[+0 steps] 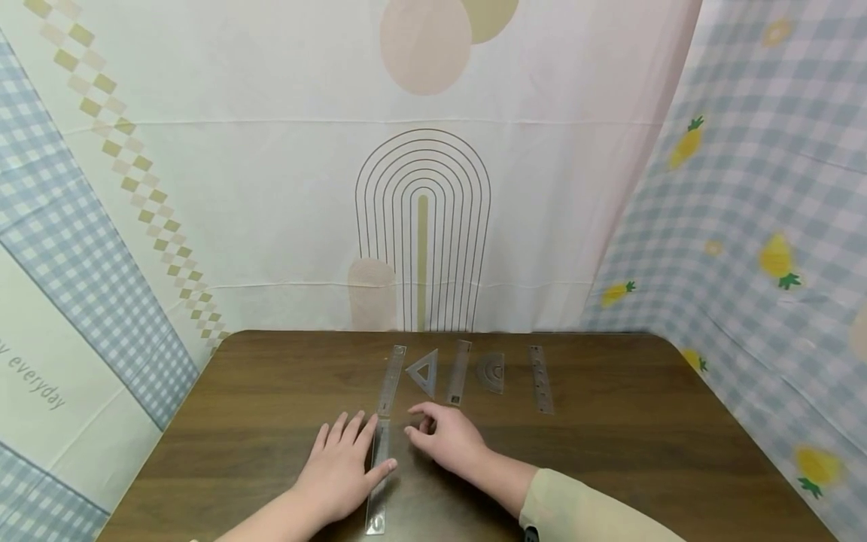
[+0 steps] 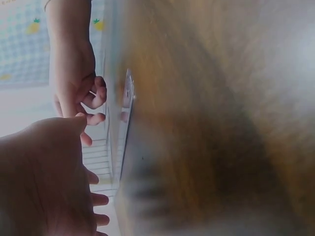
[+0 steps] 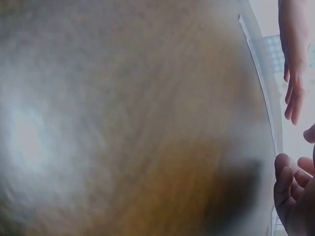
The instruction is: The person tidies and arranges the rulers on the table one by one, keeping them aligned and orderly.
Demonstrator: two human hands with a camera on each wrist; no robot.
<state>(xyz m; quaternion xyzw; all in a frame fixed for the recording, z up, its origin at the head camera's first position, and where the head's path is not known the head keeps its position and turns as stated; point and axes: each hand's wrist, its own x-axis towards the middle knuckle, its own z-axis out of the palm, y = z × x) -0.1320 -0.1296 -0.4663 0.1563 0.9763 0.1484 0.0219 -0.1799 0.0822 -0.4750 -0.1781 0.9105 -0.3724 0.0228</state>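
Observation:
A clear ruler (image 1: 376, 516) lies lengthwise near the table's front edge. Over its left side my left hand (image 1: 339, 470) is spread, fingers straight, thumb reaching across it in the head view. To the right of that ruler, my right hand (image 1: 452, 438) hovers with loosely bent fingers and nothing between them. The left wrist view shows the ruler (image 2: 126, 115) edge-on below both hands, the left palm (image 2: 44, 172) facing the table. In the right wrist view the bent right fingers (image 3: 285, 182) are close to a ruler's long edge (image 3: 261, 83).
Along the back stand out a second clear ruler (image 1: 391, 380), a set square (image 1: 413, 370), a third ruler (image 1: 459, 373), a protractor (image 1: 485, 370) and another ruler (image 1: 540, 380), all flat on the brown table (image 1: 609, 452). Patterned cloth (image 1: 284, 188) hangs behind and at both sides.

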